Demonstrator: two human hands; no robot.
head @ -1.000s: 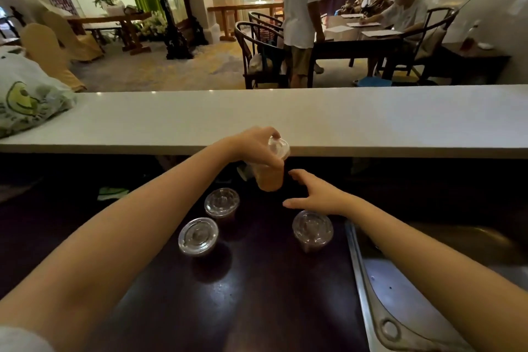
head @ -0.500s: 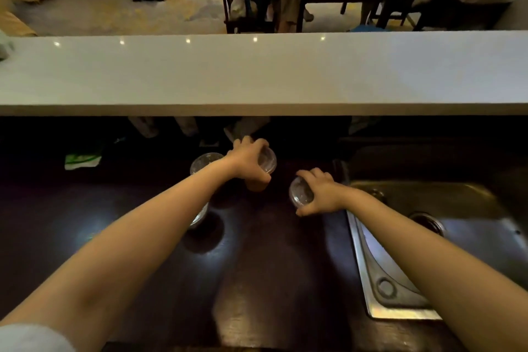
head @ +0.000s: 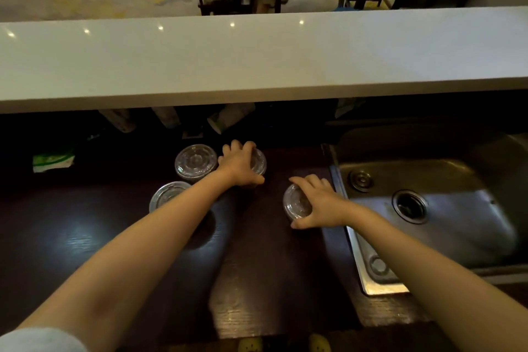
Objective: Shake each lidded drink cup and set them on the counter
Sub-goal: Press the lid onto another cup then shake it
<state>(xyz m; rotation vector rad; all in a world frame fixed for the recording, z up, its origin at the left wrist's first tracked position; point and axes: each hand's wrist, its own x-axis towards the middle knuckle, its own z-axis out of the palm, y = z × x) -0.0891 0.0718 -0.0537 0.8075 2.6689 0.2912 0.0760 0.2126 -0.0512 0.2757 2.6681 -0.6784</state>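
Fingers of L hand [head: 240, 166] curled round far cup [head: 259, 162]; R hand [head: 321, 204] clamped on near cup [head: 295, 203], just beside sink [head: 463, 226].

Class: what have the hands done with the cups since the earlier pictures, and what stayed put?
The left hand brought its raised cup down to the dark worktop. The right hand, open before, now grips the sink-side cup. Two other cups stayed.

4 clear-lidded cups [head: 195, 161] on a dark wood counter [head: 257, 280], steel sink [head: 457, 226] inset at its right
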